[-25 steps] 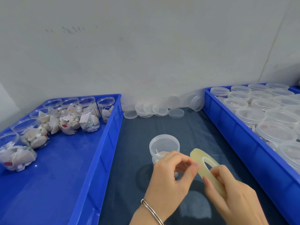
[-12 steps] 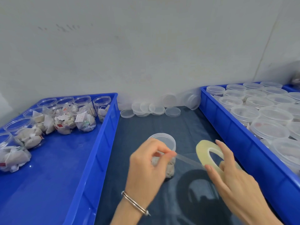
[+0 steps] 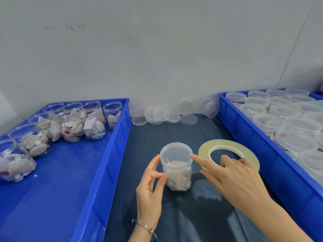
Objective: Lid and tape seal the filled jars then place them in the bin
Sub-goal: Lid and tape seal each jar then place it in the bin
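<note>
You are at the taping step: the lidded jar [image 3: 176, 167] of tea bags stands upright on the dark mat between the 2 blue bins. Your left hand [image 3: 151, 186] pinches thumb and finger beside the jar wall, probably on a tape end I cannot make out. Your right hand [image 3: 232, 179] holds the tape roll [image 3: 229, 154], index finger straight against the lid rim. Next, I judge, wrap the tape around the lid seam, keeping it taut.

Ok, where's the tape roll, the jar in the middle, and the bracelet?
Tape roll [image 3: 251, 155]: head view, on its flat yellowish ring, right side.
Jar [image 3: 176, 152]: head view, on its clear lid.
Bracelet [image 3: 145, 226]: head view, on the metal band at the left wrist.
</note>
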A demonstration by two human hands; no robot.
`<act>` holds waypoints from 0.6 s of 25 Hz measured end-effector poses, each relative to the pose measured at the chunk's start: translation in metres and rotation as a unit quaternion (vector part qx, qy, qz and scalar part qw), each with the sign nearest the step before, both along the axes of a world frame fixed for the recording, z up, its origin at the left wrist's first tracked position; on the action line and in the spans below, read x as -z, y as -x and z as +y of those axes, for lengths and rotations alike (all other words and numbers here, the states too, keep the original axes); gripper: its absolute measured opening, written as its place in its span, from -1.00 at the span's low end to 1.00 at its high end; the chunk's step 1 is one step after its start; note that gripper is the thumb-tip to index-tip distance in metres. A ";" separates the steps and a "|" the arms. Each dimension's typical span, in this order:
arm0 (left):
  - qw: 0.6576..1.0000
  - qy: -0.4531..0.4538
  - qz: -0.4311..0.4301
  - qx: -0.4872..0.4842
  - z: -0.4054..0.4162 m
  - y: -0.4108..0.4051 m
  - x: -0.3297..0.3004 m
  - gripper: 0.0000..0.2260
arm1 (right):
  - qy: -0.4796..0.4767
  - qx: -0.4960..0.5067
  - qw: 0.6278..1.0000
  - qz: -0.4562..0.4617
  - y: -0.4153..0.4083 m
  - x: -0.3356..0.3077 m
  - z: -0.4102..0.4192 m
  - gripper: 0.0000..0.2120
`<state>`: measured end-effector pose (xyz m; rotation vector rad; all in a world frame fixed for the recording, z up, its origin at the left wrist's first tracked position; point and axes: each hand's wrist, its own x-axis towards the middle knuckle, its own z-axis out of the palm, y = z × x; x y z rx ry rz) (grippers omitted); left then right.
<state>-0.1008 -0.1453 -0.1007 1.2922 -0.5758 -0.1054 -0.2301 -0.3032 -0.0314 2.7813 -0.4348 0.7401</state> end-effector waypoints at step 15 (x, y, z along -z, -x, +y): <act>1.000 0.018 0.016 0.006 -0.004 -0.008 -0.004 -0.88 | -0.008 -0.001 1.000 0.019 -0.011 0.000 -0.004 -0.57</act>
